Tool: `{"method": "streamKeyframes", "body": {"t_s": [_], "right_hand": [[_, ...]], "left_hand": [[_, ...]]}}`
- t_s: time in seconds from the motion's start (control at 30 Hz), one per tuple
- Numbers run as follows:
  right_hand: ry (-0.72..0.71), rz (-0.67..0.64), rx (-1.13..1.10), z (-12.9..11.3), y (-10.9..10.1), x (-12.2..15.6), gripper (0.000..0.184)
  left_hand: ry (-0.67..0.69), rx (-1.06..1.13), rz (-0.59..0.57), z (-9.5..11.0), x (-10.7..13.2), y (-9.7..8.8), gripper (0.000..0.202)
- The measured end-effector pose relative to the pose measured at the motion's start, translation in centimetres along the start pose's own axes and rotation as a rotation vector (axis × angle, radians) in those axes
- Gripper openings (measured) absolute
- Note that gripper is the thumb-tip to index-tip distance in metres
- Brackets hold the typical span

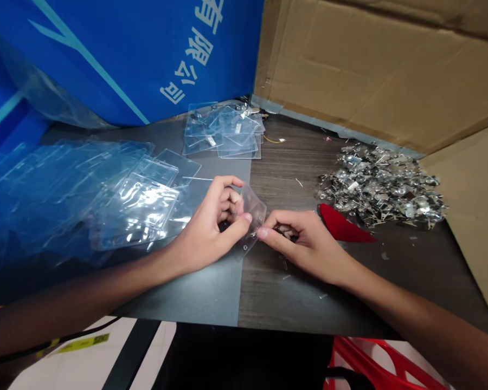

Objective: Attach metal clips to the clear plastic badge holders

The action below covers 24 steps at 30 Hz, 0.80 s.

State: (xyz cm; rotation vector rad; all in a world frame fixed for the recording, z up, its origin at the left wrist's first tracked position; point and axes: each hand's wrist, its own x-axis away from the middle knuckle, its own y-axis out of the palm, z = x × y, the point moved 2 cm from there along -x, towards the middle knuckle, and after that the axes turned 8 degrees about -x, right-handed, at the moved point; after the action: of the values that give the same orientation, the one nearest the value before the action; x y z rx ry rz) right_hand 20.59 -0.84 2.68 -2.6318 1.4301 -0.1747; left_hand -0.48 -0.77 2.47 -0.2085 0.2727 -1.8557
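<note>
My left hand [211, 222] pinches a clear plastic badge holder [252, 216] by its left edge, with the fingers curled behind it. My right hand [305, 244] is shut on a small metal clip [282, 232], mostly hidden by the fingers, and its fingertips sit against the holder's right edge. To the left lies a loose heap of clear badge holders [134, 208]. A smaller stack of holders [223, 132] with metal bits on them lies at the back. A large pile of shiny metal clips [382, 187] lies to the right.
The dark tabletop [280, 162] has a grey sheet [203, 292] on its left half. A red felt piece [341, 225] lies by the pile. Cardboard [374, 70] and a blue printed banner [126, 54] wall the back. A red plastic crate [374, 363] is below the front edge.
</note>
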Motion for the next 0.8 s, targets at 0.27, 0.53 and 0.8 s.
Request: {"method": "streamKeyframes", "body": {"t_s": [0.27,0.53,0.8], "right_hand": [[-0.110,-0.161,0.043,-0.9,-0.2,0.0,0.019],[-0.167,-0.189,0.018,-1.0,-0.3,0.3,0.025],[-0.318,-0.173,0.138,-1.1,-0.1,0.5,0.021]], "left_hand": [[-0.072,0.271,-0.064,-0.4,-0.7,-0.3,0.062],[0.009,0.282,-0.190,-0.2,-0.9,-1.0,0.082],[0.070,0.094,-0.033,0.1,-1.3,-0.6,0.084]]}}
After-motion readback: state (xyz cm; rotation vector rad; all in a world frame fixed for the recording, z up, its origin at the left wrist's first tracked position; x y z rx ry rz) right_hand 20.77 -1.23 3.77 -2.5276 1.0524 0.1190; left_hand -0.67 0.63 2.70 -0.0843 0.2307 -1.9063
